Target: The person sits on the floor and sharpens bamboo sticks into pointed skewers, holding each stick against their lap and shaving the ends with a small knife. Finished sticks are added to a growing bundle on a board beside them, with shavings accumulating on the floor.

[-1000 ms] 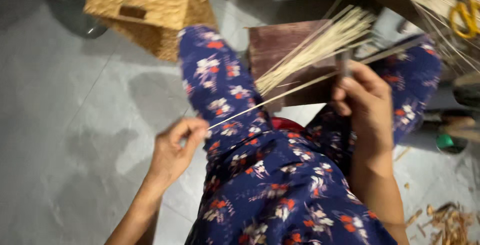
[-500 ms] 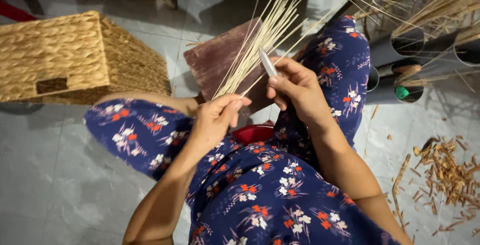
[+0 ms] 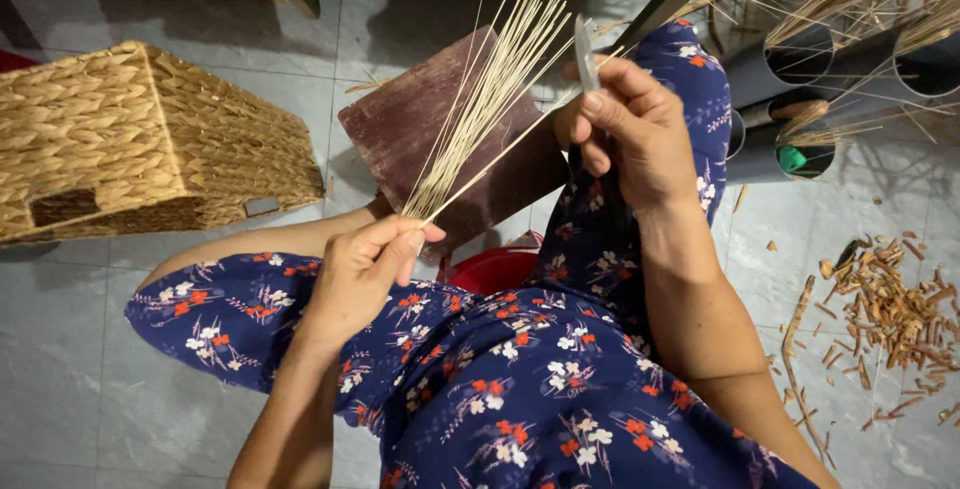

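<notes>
Pinching thin sticks (image 3: 490, 99) in left hand (image 3: 365, 269) (right hand (image 3: 630, 124) grips blade (image 3: 586, 54)).

Pale straw-yellow sticks (image 3: 480, 109), dark maroon board (image 3: 420, 119), silvery blade (image 3: 585, 49), navy dress (image 3: 520, 379) patterned with white and red-orange flowers, golden-tan woven basket (image 3: 130, 139), red stool (image 3: 495, 271), grey floor tiles (image 3: 100, 379), reddish-brown shavings (image 3: 890, 309), dark grey tubes (image 3: 800, 59)

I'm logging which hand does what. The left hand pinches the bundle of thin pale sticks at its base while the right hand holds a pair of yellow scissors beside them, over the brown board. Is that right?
Not quite. The right hand holds a small knife blade, not scissors, as the head view shows. The rest stands: the left hand pinches the bundle of thin pale sticks at its base, over the brown board.
</notes>
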